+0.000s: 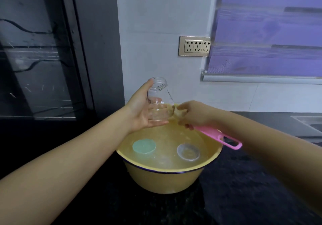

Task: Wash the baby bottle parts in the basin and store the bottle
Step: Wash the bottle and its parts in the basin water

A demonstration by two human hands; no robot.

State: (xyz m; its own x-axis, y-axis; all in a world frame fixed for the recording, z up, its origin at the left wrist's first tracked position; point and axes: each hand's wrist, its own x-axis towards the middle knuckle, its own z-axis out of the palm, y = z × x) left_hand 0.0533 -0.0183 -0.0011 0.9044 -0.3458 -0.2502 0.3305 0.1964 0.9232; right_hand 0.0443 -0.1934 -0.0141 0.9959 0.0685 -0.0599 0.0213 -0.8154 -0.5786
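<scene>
- We start with the room around the basin (165, 181): it sits on a dark counter (244, 181), with bare counter to the right and in front of it.
- Left of it stands a tall dark cabinet (34, 59), near the left forearm. The white wall (156, 42) rises just behind, with a socket (195, 46) and a blind (270, 33) higher up.
- Now the bottle (159, 101): it's above the far rim of the basin, clear of the water.
- Its long axis stands close to upright, open mouth on top, base towards the water.
- The left hand (141, 108) grips it, thumb up beside the neck, fingers curled under the base.
- It looks clear and empty, with a threaded neck and wide shoulders, no top on it.
- The right hand (191, 115) is closed round a pink brush (217, 136), knuckles just beside the bottle's base. The looped handle end sticks out past the right rim, and we can't see the head.
- In the water float a green lid (144, 146) on the left and a clear cap (188, 152) on the right, well apart.
</scene>
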